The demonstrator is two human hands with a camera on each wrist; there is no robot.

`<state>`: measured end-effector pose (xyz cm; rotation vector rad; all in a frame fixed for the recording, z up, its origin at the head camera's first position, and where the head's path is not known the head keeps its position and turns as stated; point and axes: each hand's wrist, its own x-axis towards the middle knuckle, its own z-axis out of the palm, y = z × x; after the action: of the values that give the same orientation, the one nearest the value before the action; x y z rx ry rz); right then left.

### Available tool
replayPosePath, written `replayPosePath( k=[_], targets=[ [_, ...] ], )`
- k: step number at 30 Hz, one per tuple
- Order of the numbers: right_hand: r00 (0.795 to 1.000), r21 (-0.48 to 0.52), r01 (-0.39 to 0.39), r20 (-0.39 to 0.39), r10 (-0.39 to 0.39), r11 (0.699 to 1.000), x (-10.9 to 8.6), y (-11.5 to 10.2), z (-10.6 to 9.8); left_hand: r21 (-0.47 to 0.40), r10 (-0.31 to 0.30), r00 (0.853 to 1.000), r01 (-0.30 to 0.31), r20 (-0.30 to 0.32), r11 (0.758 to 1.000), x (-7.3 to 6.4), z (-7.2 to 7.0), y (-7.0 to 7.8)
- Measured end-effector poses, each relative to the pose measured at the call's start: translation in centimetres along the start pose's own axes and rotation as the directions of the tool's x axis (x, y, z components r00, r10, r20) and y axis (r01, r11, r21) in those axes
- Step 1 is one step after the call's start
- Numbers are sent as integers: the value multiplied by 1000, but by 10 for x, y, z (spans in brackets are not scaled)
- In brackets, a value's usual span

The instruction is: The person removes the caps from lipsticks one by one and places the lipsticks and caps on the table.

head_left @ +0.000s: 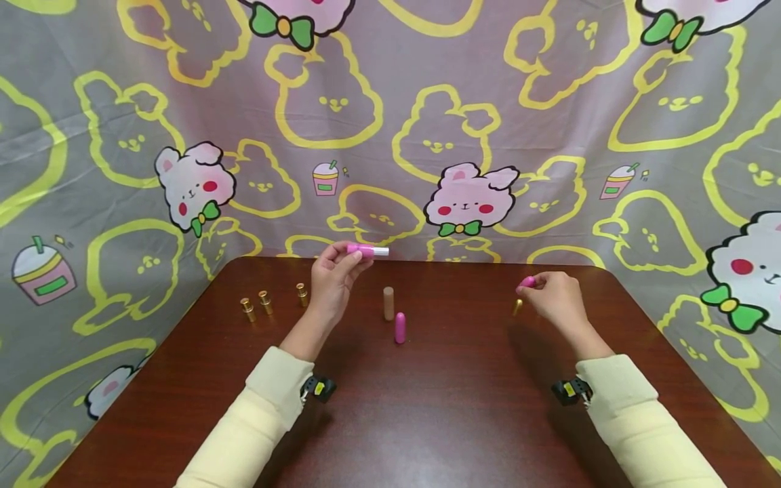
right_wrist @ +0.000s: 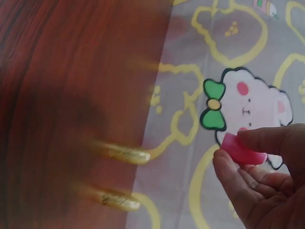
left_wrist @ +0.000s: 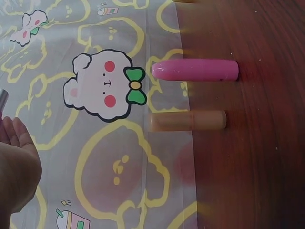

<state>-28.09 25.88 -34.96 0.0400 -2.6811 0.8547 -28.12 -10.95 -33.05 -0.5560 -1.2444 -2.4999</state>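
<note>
My left hand (head_left: 329,288) holds a pink lipstick tube (head_left: 361,251) up over the table's far side, its bare silver part pointing right. The left wrist view catches only the silver end (left_wrist: 3,99) past the hand. On the right, my right hand (head_left: 558,298) pinches a small pink lipstick cap (right_wrist: 244,151) between thumb and fingers, raised off the table. Beneath it stand two gold lipstick caps (right_wrist: 126,155), clearest in the right wrist view. Between the hands, a closed pink lipstick (head_left: 400,329) stands upright in front of a tan lipstick (head_left: 388,305).
Three gold lipstick bases (head_left: 247,310) stand at the table's far left, one partly beside the left hand. The dark wooden table (head_left: 421,407) ends at a patterned cloth (head_left: 378,129) hanging behind and along the sides.
</note>
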Motion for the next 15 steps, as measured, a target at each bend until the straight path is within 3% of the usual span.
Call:
replayPosePath(
  k=[8,15],
  targets=[
    [995,-89,-76,52,81,993,1,20,-1,30,-18,1000,19,-18,999,0,-5,0],
    [995,-152,-65,69,76,986,3,33,7,40,-18,999,19,-29,999,0,-9,0]
  ],
)
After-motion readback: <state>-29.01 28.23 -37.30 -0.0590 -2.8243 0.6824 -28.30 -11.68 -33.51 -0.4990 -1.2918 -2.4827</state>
